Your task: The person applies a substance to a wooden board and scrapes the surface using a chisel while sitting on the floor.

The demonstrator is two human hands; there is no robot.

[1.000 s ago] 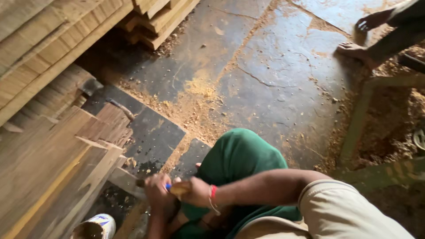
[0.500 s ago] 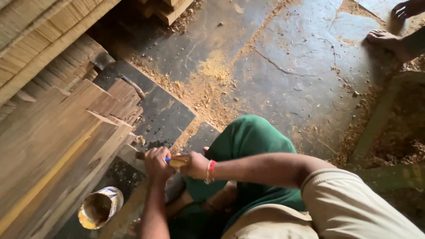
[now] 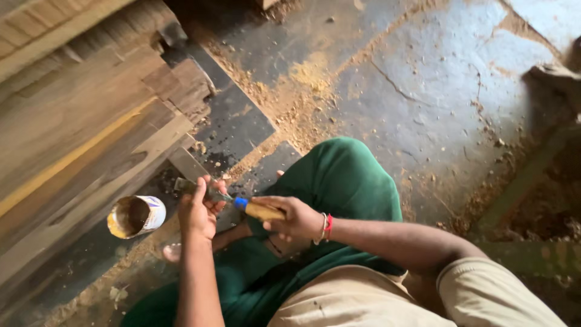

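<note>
I look down at my lap and my green trousers (image 3: 339, 181). My right hand (image 3: 290, 217), with a red and white bracelet at the wrist, grips the wooden handle of a tool (image 3: 257, 210) that has a blue collar. My left hand (image 3: 198, 211) is closed around the tool's front end, which it hides. Just left of my hands an open tin (image 3: 134, 215), smeared yellow-brown inside, lies tilted on the floor.
A stack of long wooden planks (image 3: 78, 133) fills the left side. The dark stone floor (image 3: 423, 91) carries sawdust in patches. A green painted wooden frame (image 3: 526, 175) runs along the right.
The view has tilted down and toward me, so the tin and planks show more fully. Another person's feet at the upper right have left the picture. Both hands stay on the tool.
</note>
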